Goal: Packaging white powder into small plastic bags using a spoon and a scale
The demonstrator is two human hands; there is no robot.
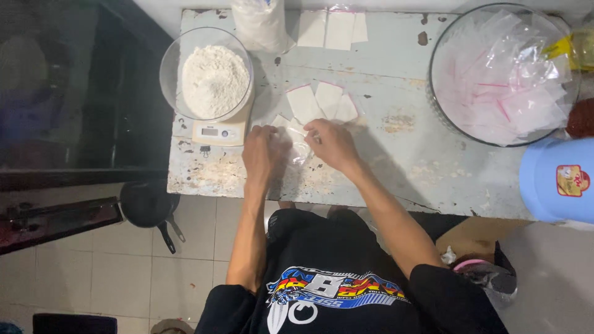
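My left hand and my right hand meet over a small clear plastic bag with white powder in it, on the worn pale table. Both hands pinch the bag's top edge. Just beyond them lie three filled small packets with pink seal strips. A glass bowl of white powder sits on a small white scale to the left of my left hand.
A large glass bowl of empty clear zip bags stands at the right. More filled packets and a big bag of powder lie at the far edge. A light blue lidded container is at the right; a black pan rests on the floor.
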